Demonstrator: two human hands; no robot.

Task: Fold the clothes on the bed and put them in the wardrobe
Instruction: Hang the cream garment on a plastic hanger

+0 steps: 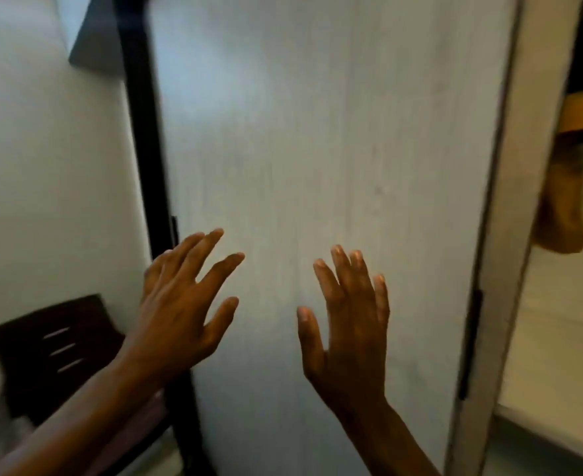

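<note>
Both hands are raised before the pale wardrobe door [317, 132], backs to the camera. The left hand [180, 310] has its fingers spread straight and holds nothing; the right hand [348, 321] is likewise flat, fingers straight and close together, empty. Whether either touches the door cannot be told. Right of the door, inside the wardrobe, yellow-brown clothes [564, 207] hang above a pale shelf [558, 355]. Left of the door runs a black post [142, 132], and lower left stands a dark chair [53, 345] against the wall.
</note>
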